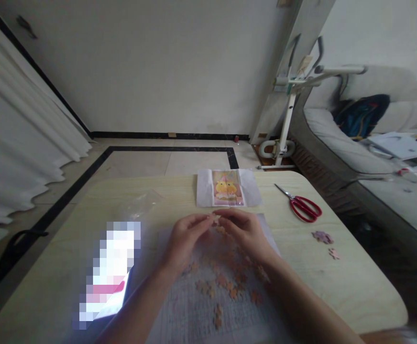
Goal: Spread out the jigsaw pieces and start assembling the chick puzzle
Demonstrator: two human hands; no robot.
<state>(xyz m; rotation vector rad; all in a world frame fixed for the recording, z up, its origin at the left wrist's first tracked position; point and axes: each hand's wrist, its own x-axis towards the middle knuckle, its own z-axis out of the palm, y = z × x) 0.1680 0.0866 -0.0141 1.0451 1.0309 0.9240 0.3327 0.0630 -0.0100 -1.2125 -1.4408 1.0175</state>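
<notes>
Head view, looking down over a pale wooden bench (pixel 68 267). Both hands meet at the middle of it. Left hand (pixel 184 239) and right hand (pixel 246 230) come together fingertip to fingertip, pinching a small puzzle piece (pixel 216 219) between them; the piece is mostly covered by the fingers, so its shape and print are hard to read. Which hand bears more of the grip cannot be told.

Beneath the hands lies a translucent sheet (pixel 194 306), its near edge cut off by the frame. Loose puzzle pieces (pixel 230 286) are scattered on it, brownish-pink, blurred, some hidden under the right forearm.

Just beyond the hands sits a reference picture (pixel 227 187) of yellow cartoon figures, on white paper. Details too small to make out.

Red-handled scissors (pixel 303 205) lie to the right of it, well apart from the hands. Two small joined clusters of pieces (pixel 322 236) rest near the right edge of the bench.

Left of the hands, a pixelated block (pixel 110 272) masks something on the bench; what it is cannot be seen. A crumpled clear plastic bag (pixel 140 203) lies beyond it, faint against the wood.

Background: white curtain (pixel 22 143) at left, grey sofa (pixel 355 153) at right, partly out of frame.
</notes>
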